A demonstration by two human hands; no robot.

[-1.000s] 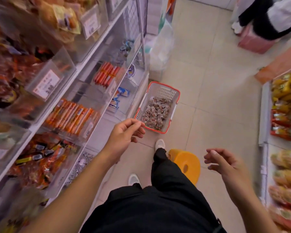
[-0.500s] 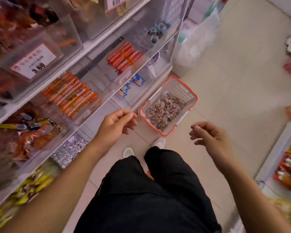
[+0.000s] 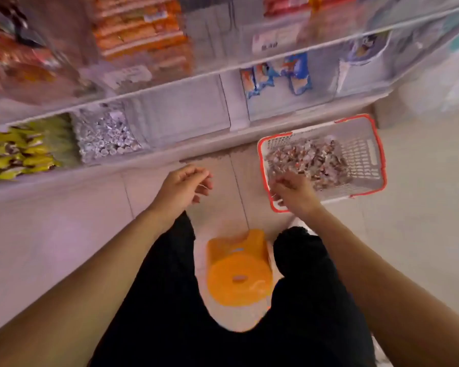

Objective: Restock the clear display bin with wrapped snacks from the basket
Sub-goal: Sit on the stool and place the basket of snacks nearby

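The basket (image 3: 366, 154), white with a red rim, sits on the floor below the clear display bin (image 3: 180, 115). Wrapped snacks (image 3: 310, 160) fill its near half. Your right hand (image 3: 293, 192) reaches among them, grip unclear. Your left hand (image 3: 182, 188), left of the basket, hangs loosely curled, holding nothing.

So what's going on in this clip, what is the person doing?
A person is restocking shelves. Their right hand reaches into the red-rimmed white plastic basket on the floor, at the pile of small wrapped snacks. The left hand hovers loosely curled, holding nothing. The clear empty display bin waits on the bottom shelf.
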